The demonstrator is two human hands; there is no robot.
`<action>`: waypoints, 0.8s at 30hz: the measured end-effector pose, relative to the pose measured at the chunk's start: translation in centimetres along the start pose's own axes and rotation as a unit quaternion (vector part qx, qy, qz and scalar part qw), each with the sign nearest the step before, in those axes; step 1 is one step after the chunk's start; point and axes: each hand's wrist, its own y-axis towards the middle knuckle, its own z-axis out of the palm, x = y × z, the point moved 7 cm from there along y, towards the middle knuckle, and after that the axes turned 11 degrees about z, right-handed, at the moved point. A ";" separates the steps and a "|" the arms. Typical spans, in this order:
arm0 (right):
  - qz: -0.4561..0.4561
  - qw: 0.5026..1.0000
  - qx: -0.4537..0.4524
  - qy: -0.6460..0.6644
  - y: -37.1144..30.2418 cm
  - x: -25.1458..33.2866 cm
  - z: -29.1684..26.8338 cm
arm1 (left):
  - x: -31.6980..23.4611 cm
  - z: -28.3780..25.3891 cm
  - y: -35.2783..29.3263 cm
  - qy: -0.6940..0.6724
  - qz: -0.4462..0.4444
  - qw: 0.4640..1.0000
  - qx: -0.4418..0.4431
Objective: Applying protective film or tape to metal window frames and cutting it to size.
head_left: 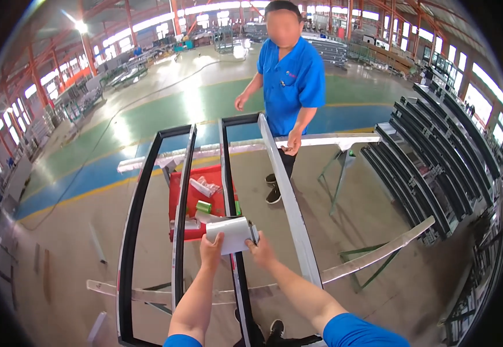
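Observation:
A wide roll of white film (229, 232) is held up in front of me, over the middle of the metal frames. My left hand (210, 248) is closed on its left end, thumb on the near side. My right hand (261, 250) grips its right end, where a dark core end shows. Just below the roll runs the dark inner bar of the right frame (239, 277). The left frame (133, 231), black with pale edges, lies beside it. Both rest across two long white supports (344, 270).
A red tray (176, 194) under the frames holds a green roll (203, 206) and crumpled film. Across from me stands a co-worker (289, 81) in a blue shirt, one hand near the right frame. Dark profiles (425, 156) are stacked at the right.

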 end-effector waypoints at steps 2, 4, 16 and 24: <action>0.000 1.000 0.001 0.010 0.5 -1.0 0.2 | -1.4 0.1 -0.2 0.018 -0.019 1.000 -0.009; -0.010 1.000 0.001 0.026 0.8 -1.2 0.6 | -0.9 0.1 0.0 0.004 -0.021 1.000 -0.011; 0.005 0.995 -0.001 0.095 0.6 -3.4 0.5 | -1.4 0.7 0.3 0.063 -0.015 0.997 0.032; 0.031 0.994 0.026 0.105 -0.1 -0.6 0.1 | -1.6 0.5 1.1 0.039 -0.040 0.998 0.039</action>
